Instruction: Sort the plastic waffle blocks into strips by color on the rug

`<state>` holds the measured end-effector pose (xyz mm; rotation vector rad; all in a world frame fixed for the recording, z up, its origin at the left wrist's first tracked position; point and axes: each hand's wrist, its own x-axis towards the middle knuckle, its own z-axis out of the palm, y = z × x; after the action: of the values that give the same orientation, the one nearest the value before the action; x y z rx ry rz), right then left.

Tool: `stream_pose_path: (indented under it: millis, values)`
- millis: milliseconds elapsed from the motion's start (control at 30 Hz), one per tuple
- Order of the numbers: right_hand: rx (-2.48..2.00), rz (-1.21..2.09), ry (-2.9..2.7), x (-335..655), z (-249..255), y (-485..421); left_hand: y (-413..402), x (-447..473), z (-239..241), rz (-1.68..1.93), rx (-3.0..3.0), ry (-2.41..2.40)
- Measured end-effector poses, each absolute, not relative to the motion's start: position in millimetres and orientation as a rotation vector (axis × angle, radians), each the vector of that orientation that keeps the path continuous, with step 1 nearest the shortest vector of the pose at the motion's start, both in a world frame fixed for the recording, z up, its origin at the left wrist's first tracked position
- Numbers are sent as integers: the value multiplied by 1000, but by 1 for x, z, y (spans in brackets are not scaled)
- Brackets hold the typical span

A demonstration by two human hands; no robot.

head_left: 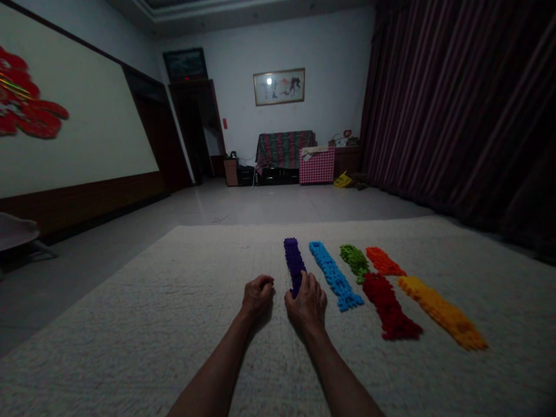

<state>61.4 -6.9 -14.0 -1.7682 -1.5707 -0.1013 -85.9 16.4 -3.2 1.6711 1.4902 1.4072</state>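
Note:
A purple strip of small knobbly pieces, perhaps interlocking blocks, lies lengthwise on the pale mat. My right hand has its thumb and fingers around the strip's near end and hides part of it. Just left of it, my left hand is closed above the mat, fingers curled in; whatever they may hold is hidden. To the right of the purple strip lies a similar light blue strip. Beyond that are a green strip, a dark red strip, an orange strip and a yellow strip.
The mat covers the near floor, with grey tiles beyond. Dark curtains hang at right. A cloth-covered seat and a checked cloth stand by the far wall. A pale stool is at left.

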Motion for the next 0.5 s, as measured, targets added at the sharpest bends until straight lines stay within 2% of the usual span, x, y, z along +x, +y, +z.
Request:
stream_pose_path:
  millis: [500]
  values:
    - [-1771,14,-1596,69,-5,8,15,-85,0,1375,1631,1507]
